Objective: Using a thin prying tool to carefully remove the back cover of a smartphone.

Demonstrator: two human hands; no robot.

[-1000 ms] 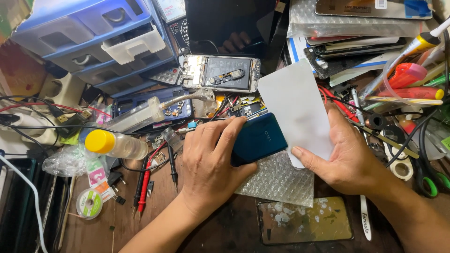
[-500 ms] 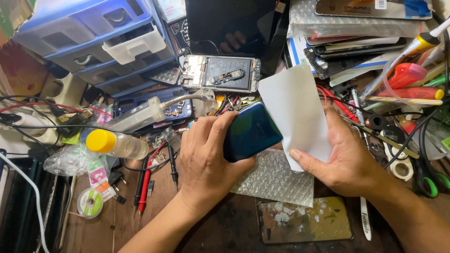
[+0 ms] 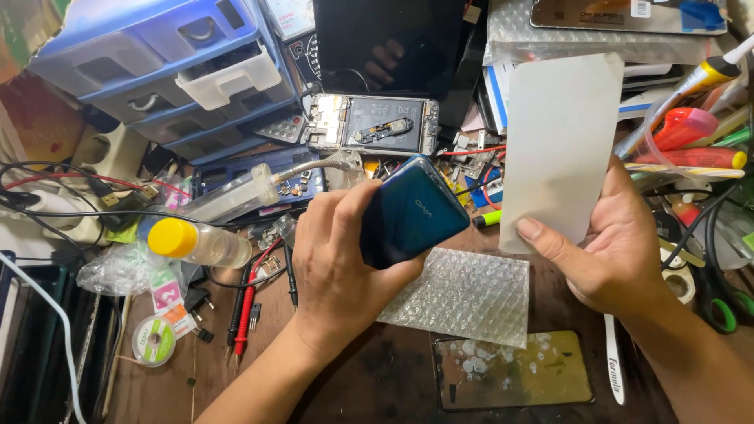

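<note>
My left hand (image 3: 339, 259) grips a dark teal phone back cover (image 3: 411, 210), tilted up above the wooden bench. My right hand (image 3: 619, 247) holds a white rectangular sheet (image 3: 561, 145) upright by its lower edge, thumb across the front. The two pieces are apart, side by side. Below them lies a square of bubble wrap (image 3: 465, 297). An opened phone frame with exposed board (image 3: 371, 124) lies behind the hands.
A blue drawer cabinet (image 3: 149, 59) stands at the back left. A clear bottle with a yellow cap (image 3: 198, 242), red probes (image 3: 245, 314) and cables crowd the left. A cracked glass panel (image 3: 514, 371) lies in front. Tools and scissors (image 3: 719, 302) fill the right.
The white sheet and the teal cover have come apart: my right hand lifted the sheet up and to the right, while my left hand raised and tilted the cover.
</note>
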